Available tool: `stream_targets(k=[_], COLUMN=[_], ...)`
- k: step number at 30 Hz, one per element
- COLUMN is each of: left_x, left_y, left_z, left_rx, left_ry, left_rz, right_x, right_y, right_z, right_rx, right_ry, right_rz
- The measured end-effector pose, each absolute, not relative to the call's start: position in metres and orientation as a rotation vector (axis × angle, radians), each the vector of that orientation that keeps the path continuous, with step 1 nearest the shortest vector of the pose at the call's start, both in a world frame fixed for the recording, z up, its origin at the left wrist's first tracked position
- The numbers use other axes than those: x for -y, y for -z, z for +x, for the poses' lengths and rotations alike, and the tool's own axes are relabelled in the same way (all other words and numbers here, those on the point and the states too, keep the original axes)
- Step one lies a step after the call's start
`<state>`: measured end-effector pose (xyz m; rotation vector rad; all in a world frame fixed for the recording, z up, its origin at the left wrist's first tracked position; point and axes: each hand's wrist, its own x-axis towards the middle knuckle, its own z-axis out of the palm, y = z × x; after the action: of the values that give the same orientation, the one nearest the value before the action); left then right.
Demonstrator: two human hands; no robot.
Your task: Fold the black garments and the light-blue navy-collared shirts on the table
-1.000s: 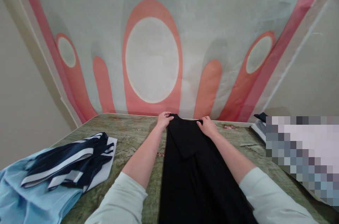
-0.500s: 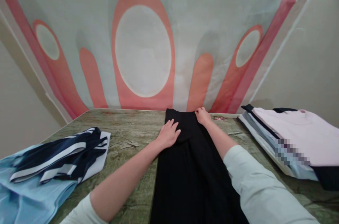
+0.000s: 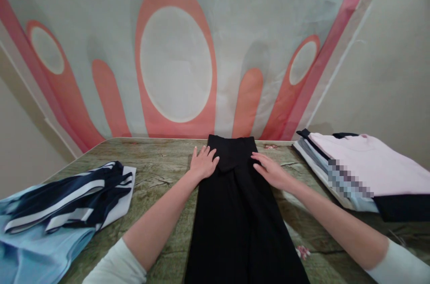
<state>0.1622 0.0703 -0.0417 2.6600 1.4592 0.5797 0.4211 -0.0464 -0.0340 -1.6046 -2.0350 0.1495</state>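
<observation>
Black trousers [image 3: 231, 212] lie lengthwise on the wood-patterned table [image 3: 161, 185], waistband at the far edge and legs running toward me out of view. My left hand [image 3: 204, 163] rests with fingers spread on their left edge, just below the waistband. On the opposite edge, my right hand [image 3: 270, 171] touches the cloth with its fingertips, fingers stretched out and holding nothing. A fold shows in the fabric between the two hands.
At the left lie a navy garment with white stripes [image 3: 67, 203] and light blue clothing [image 3: 43, 243]. A stack of folded clothes stands at the right, topped by a pale pink shirt [image 3: 376, 158]. Behind the table rises a printed backdrop [image 3: 181, 64].
My right hand has left the waistband corner and come down the right edge, its fingers now stretched out. My left hand has shifted slightly left and up, fingers spread wider.
</observation>
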Motion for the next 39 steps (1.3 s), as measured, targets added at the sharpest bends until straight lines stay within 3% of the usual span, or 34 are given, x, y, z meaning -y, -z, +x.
stream_targets(k=[5,12,14,17,20,24,31,39], left_x=[-0.077,-0.075,-0.07,-0.06,-0.048,-0.033,-0.033,-0.038], left_y=[0.039,0.04,0.036,0.024,0.01,0.001,0.007,0.012], left_z=[0.158,0.151,0.151,0.154,0.16,0.167,0.164,0.164], left_rx=[-1.512,-1.56,-1.556,-1.428,-1.1,-0.704,-0.566,-0.696], left_ry=[-0.49,-0.59,-0.713,-0.854,-0.788,-0.588,-0.577,-0.594], left_rz=[2.666,2.638,2.652,2.668,2.666,2.628,2.689,2.681], right_x=[0.095,0.095,0.112,0.145,0.17,0.181,0.181,0.181], right_y=[0.039,0.023,0.006,-0.023,-0.04,-0.042,-0.042,-0.061], right_z=[0.4,0.407,0.389,0.356,0.336,0.332,0.332,0.335], right_rx=[2.32,2.066,2.076,2.345,2.558,2.667,2.75,2.567], right_ry=[-0.166,0.037,-0.071,-0.486,-0.719,-0.685,-0.584,-0.937], right_rz=[-1.65,-1.72,-1.564,-1.248,-1.1,-1.185,-1.207,-0.935])
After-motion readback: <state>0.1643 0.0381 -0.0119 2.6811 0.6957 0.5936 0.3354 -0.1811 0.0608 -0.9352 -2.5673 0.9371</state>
